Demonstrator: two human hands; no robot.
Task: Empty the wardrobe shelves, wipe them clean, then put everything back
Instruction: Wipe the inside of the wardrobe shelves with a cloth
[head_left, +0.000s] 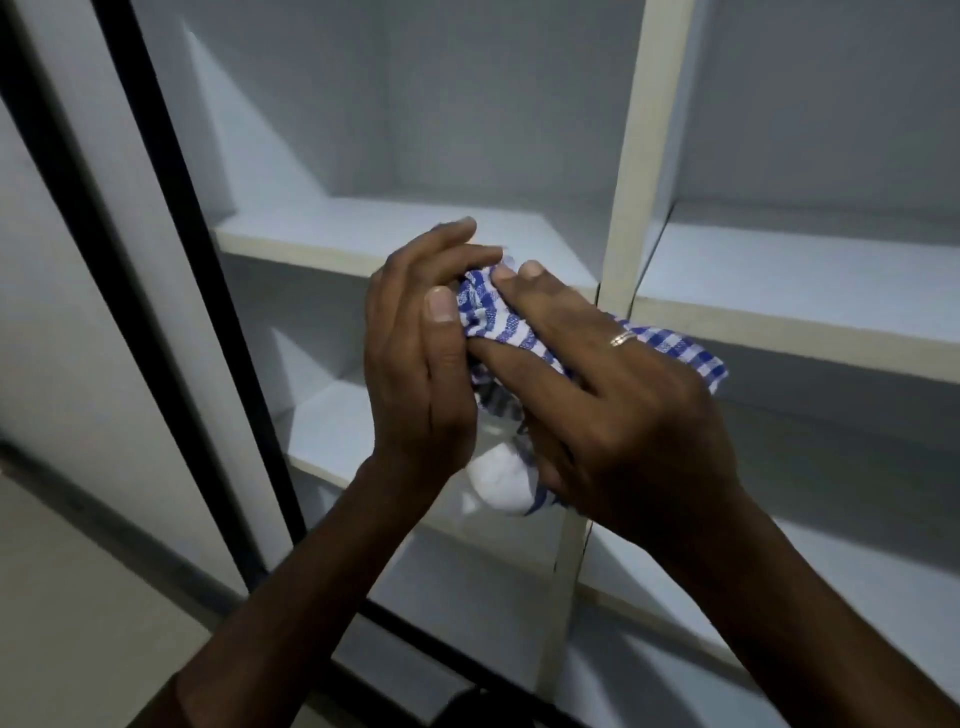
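So the wardrobe (628, 218) is standing open with its pale shelves showing: one shelf (322, 244) at about 10 o'clock from the hands, another shelf (810, 312) at 3 o'clock past the cream vertical divider (636, 171), and lower ones running down toward 5 o'clock. The shelf boards look flat and smooth, white-grey on top with cream edges.

Right in the middle both hands are working a blue-and-white checked cloth (493, 322) (woven, soft, pretty bunched up). The left hand (421, 358) is curling around the cloth's left side with the thumb pressing on it, and the right hand (618, 405) is gripping it from the right, fingers laid over the fabric. There's a ring (622, 338) sitting on one right finger. A white blurry bit of cloth is hanging below the hands at 6 o'clock, and a corner is poking out at 3 o'clock.

The hands and cloth are blocking part of the middle shelf edge. A dark door frame (171, 249) is running diagonally at 9 o'clock.
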